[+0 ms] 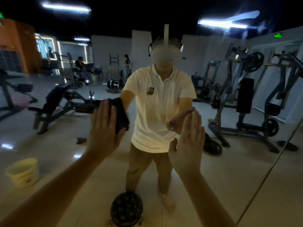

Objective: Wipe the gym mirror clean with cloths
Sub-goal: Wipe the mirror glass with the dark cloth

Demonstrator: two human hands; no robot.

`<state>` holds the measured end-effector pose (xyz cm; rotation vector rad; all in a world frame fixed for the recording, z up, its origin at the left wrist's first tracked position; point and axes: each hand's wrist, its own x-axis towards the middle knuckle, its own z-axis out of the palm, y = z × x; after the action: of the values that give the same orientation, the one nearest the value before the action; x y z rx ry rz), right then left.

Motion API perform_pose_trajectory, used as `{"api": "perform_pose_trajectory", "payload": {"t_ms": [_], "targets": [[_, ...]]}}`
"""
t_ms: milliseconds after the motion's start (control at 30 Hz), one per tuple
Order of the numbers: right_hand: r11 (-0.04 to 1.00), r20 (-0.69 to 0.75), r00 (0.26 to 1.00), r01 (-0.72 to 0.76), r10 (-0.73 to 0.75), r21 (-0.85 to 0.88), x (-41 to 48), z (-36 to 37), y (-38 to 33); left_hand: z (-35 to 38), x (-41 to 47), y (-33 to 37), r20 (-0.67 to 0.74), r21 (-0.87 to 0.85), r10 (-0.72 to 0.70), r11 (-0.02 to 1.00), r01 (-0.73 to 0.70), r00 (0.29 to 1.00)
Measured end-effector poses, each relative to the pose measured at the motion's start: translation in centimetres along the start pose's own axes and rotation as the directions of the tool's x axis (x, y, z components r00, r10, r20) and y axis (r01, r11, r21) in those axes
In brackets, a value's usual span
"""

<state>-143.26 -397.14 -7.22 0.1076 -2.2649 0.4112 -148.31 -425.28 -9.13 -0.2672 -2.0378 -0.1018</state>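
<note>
Head: cloth [122, 115] well left of mirror seam [280, 155]

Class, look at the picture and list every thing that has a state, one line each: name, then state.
left hand: fingers straight, presses the dark cloth to the mirror
dark cloth: folded, held flat against the glass
right hand: fingers straight and together, holds nothing
mirror: upright, cloth on it left of centre
bucket: upright, uncovered, on the floor
</note>
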Motion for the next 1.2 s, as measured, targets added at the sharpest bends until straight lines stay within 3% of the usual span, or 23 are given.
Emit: {"api": "perform_pose_trajectory", "payload": {"t_ms": [100, 233, 300, 400, 500, 700, 833, 933, 1000, 1067, 1200], "targets": [[0.999, -0.005, 1.000, -0.028, 0.028, 0.030, -0.6, 0.8, 0.5, -0.2, -2.9, -3.4, -0.036, 0.049, -0.079, 0.996, 0.080, 0.996], [0.998, -0.012, 0.998, -0.064, 0.064, 0.028, -2.3, 1.0, 3.8, 1.8, -5.8, -1.5, -0.022, 0.013, -0.201, 0.979, 0.201, 0.979], [0.996, -0.023, 0.996, -0.084, 0.084, 0.010, -3.3, 0.5, 6.5, 3.1, -6.6, 0.7, -0.002, 0.000, -0.101, 0.995, 0.101, 0.995], [0.996, -0.005, 0.997, -0.083, 0.083, -0.020, -4.3, -0.6, 11.2, 5.5, -7.0, 5.6, 0.032, -0.029, 0.166, 0.986, -0.166, 0.986], [0.999, 0.042, 0.999, 0.030, -0.029, -0.023, -4.8, -1.7, 15.4, 7.9, -6.7, 12.1, 0.020, -0.030, 0.258, 0.966, -0.258, 0.966], [0.983, 0.025, 0.983, 0.178, -0.179, 0.052, -3.8, -4.1, 22.2, 11.7, -5.0, 27.1, 0.133, 0.074, 0.578, 0.805, -0.589, 0.805], [0.950, -0.048, 0.980, 0.199, -0.193, 0.240, -3.2, -5.1, 24.3, 11.9, -3.6, 35.5, 0.189, 0.024, 0.642, 0.753, -0.657, 0.743], [0.954, -0.073, 0.989, 0.147, -0.132, 0.263, -2.7, -5.9, 25.3, 11.6, -3.4, 35.4, 0.239, 0.124, 0.643, 0.723, -0.680, 0.727], [0.961, -0.071, 0.988, 0.150, -0.138, 0.230, -2.3, -6.5, 25.9, 11.4, -3.1, 32.9, 0.215, 0.142, 0.634, 0.733, -0.666, 0.743], [0.970, -0.042, 0.988, 0.152, -0.146, 0.190, -2.1, -6.7, 26.2, 10.3, -3.2, 29.4, 0.153, 0.089, 0.545, 0.823, -0.561, 0.824], [0.984, 0.018, 0.992, 0.121, -0.124, 0.130, -2.3, -6.2, 26.1, 6.5, -3.5, 22.0, 0.107, -0.014, 0.207, 0.978, -0.206, 0.973]]}}
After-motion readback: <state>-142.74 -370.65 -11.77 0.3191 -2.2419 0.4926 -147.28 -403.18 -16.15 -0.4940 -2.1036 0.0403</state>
